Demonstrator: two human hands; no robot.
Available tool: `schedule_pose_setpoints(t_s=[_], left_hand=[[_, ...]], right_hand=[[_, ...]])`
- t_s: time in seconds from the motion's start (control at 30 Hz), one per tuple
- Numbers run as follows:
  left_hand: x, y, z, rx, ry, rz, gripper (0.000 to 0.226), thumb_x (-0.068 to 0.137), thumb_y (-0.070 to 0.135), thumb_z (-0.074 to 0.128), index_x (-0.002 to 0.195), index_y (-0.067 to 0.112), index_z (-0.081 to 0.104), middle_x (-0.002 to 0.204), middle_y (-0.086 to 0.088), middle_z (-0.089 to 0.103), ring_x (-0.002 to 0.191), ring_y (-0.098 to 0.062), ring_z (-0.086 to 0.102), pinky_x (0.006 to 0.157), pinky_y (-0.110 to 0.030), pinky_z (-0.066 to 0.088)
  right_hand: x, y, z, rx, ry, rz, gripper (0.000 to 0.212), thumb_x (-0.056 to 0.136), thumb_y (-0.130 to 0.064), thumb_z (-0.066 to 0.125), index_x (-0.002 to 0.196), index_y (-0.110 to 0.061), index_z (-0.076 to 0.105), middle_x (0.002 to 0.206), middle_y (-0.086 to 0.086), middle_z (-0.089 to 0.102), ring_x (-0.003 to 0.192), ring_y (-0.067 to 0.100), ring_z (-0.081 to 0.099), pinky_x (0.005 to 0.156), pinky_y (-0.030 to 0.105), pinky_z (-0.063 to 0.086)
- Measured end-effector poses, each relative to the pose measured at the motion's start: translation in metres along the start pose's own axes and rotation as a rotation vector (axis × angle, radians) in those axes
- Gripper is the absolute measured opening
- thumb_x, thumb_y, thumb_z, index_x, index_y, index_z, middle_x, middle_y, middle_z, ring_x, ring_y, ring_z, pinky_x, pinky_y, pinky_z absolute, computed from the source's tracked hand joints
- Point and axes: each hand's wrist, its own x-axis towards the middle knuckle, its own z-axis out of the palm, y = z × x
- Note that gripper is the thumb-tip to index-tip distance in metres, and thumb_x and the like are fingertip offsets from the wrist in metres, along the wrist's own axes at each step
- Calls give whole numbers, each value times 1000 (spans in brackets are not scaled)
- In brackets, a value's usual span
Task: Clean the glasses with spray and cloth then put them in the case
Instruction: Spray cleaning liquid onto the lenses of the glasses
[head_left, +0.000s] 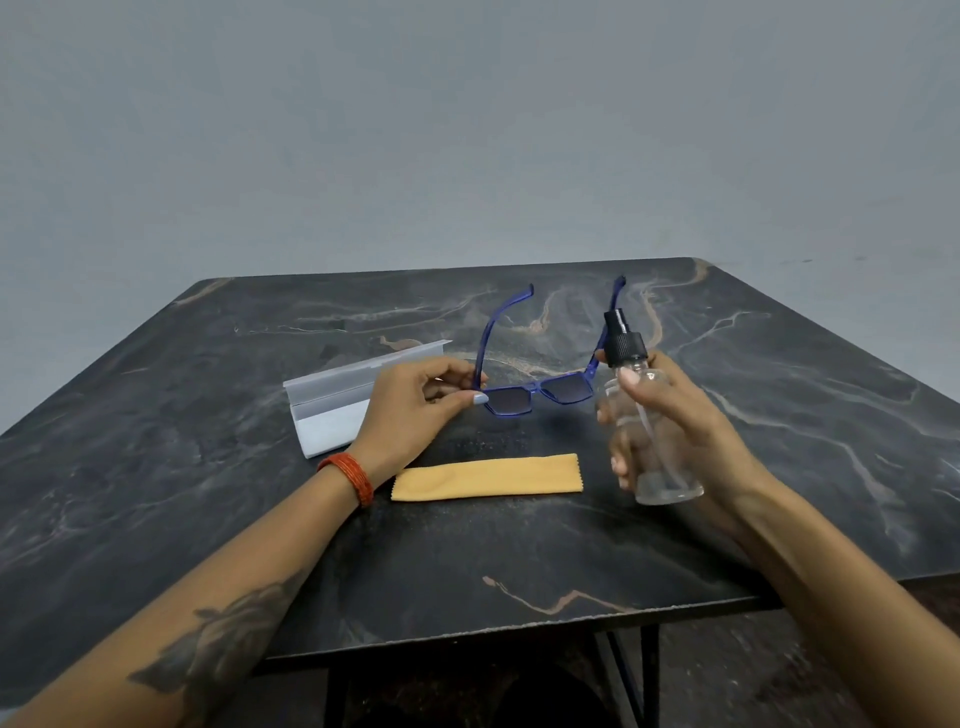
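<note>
Blue-framed glasses (540, 387) with dark tinted lenses, held up off the table (779, 415), temples unfolded and pointing away from the person. Left hand (410, 410) pinches the frame at its left corner, where the temple joins the front, thumb below and fingers curled on top. The glasses' other end sits just beside the right hand (675, 415), partly hidden behind the bottle's cap.

Spray bottle (647, 426), clear body with black pump top, is gripped in the right hand, fingers wrapped round the body and seen through the plastic, index fingertip up by the neck just under the black collar. Bottle is tilted, nozzle leaning toward the left hand and the lenses. Liquid level can't be told.

Orange cloth (485, 478), folded into a long strip, lies flat on the table below the glasses, between the two wrists, touching neither hand.

Pale blue-grey case (332, 405) lies open on the table just behind and outside the left hand, lid raised at the back, its near end covered by the hand and wrist.

Red-orange bangles (353, 475) on the left wrist; dark tattoo (218, 649) on the left forearm. The table is dark marble-look with tan veins, black metal legs under the near edge. Plain grey wall (467, 130) behind.
</note>
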Motion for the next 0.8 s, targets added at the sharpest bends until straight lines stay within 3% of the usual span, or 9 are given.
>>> schedule_pose_setpoints(t_s=[0.1,0.27,0.33,0.43,0.53,0.63,0.73,0.8], left_hand=[[0,0,-4,-3,35,15,23,76,4,71,97,12,69,87,1,69,78,2,65,73,-7,48],[1,0,-6,16,71,29,23,76,3,71,98,10,70,88,-2,70,80,-4,66,77,-12,51],[1,0,-5,14,67,33,23,75,4,72,97,11,70,88,-2,70,80,-4,66,77,-13,51],[2,0,-5,14,68,33,23,75,5,72,96,12,70,89,-1,70,80,-5,66,79,-15,52],[2,0,-5,-7,64,33,23,75,4,72,96,13,70,90,-3,71,82,-7,67,80,-17,53],[1,1,-5,-4,55,42,24,74,6,73,97,13,69,90,-2,70,82,-7,67,80,-18,53],[0,2,-6,-13,55,33,25,74,6,73,97,13,69,89,-1,70,82,-6,67,80,-18,53],[-1,2,-6,-32,57,27,25,74,5,73,96,15,69,88,1,70,81,-6,67,79,-17,53]], right_hand=[[12,-5,0,23,-67,60,52,75,-33,56,124,-18,45,73,5,58,46,20,52,42,28,43],[30,-12,3,43,-121,106,56,79,-35,56,131,-15,44,75,7,63,48,21,54,44,27,46],[31,-11,5,152,-125,142,56,81,-41,46,125,-6,48,74,12,62,48,22,53,45,28,47],[27,-9,2,180,-102,156,44,81,-38,40,100,-2,59,78,14,65,54,24,59,48,33,52],[24,-6,-3,124,-87,120,48,73,-47,63,103,-9,65,88,14,67,70,29,68,56,39,57],[22,-3,-3,-4,-112,23,66,48,-50,85,106,-23,69,80,1,68,72,22,68,61,32,56],[20,-2,0,-98,-52,-27,41,60,-33,74,100,-22,68,67,-15,64,61,1,61,55,16,48],[19,-2,-1,-116,-18,-49,35,61,-30,70,94,-21,65,65,-14,61,56,-1,56,50,14,44]])
